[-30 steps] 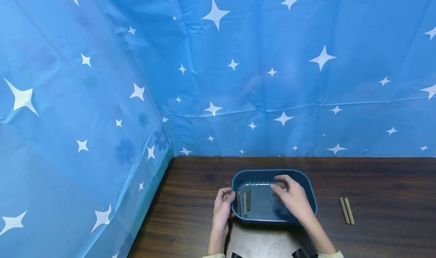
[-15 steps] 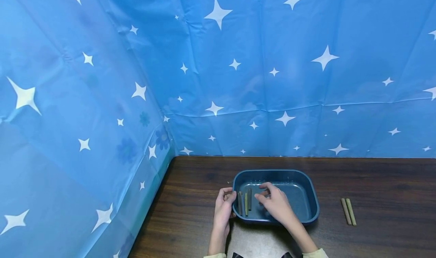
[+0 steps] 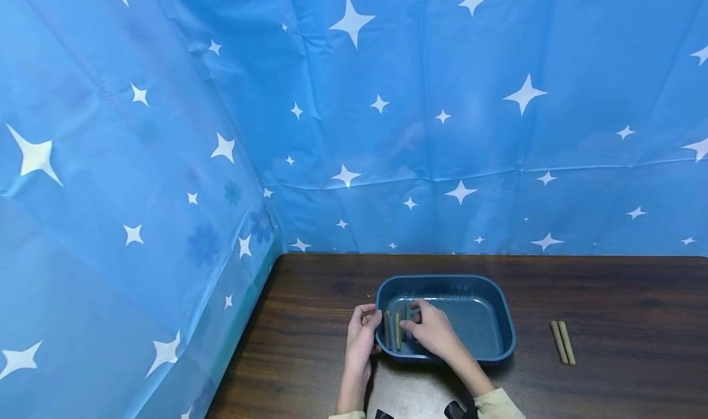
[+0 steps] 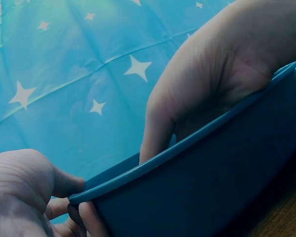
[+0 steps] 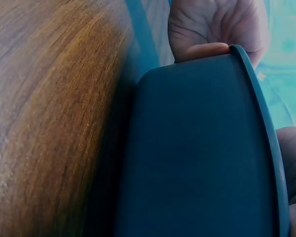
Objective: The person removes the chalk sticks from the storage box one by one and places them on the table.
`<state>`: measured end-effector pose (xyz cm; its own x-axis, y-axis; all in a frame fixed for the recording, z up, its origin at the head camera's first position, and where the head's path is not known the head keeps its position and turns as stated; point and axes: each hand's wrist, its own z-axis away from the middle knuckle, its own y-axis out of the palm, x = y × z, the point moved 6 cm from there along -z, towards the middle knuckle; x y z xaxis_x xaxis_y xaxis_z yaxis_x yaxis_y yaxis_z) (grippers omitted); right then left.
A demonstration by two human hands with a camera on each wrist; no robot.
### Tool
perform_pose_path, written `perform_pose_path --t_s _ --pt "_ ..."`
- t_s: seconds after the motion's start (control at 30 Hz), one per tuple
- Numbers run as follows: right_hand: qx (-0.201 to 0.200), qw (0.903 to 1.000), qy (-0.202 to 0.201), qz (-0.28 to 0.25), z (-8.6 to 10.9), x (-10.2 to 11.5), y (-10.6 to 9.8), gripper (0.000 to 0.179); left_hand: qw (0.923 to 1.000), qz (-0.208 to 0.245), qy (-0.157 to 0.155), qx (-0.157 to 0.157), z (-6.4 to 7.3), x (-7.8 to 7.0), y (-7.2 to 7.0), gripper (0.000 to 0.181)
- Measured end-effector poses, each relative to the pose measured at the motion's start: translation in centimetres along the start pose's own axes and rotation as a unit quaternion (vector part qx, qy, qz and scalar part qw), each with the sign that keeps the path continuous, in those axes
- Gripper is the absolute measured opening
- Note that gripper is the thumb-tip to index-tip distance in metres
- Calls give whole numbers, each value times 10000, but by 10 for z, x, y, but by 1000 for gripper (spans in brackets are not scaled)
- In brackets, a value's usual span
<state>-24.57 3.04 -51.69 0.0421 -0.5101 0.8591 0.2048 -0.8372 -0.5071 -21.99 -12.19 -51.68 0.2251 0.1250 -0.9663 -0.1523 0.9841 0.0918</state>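
A dark blue rectangular tub stands on the table, several thin greenish-brown sticks lying inside near its left end. My left hand grips the tub's left rim, the thumb over the edge and fingers outside, also plain in the left wrist view. Inside the tub, my right hand reaches down at the rightmost stick, thumb and index finger apart beside it. Whether the fingertips touch that stick cannot be made out. In the left wrist view, the tub wall hides the right fingertips.
Two more sticks lie side by side on the dark wooden table, right of the tub. A blue star-printed sheet hangs behind the table and along its left side.
My right hand has moved left inside the tub, from its right part to the sticks. My left hand keeps its grip on the rim, and the tub stays where it was.
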Motion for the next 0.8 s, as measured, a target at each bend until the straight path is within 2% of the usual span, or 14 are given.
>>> perform_pose_path --t_s 0.13,0.4,0.6,0.8 --pt "175 9998 21 84 -5 1 4 45 10000 -28 26 -12 0 -2 -1 33" --pt "327 9993 -98 131 -11 3 13 44 9999 18 -118 41 1 -2 -1 34" --pt "300 9993 -130 180 -16 4 18 46 9999 24 -104 6 1 -3 -1 33" --pt "294 9993 -118 175 -19 5 22 49 9999 -22 -134 -7 -9 9 -3 33"
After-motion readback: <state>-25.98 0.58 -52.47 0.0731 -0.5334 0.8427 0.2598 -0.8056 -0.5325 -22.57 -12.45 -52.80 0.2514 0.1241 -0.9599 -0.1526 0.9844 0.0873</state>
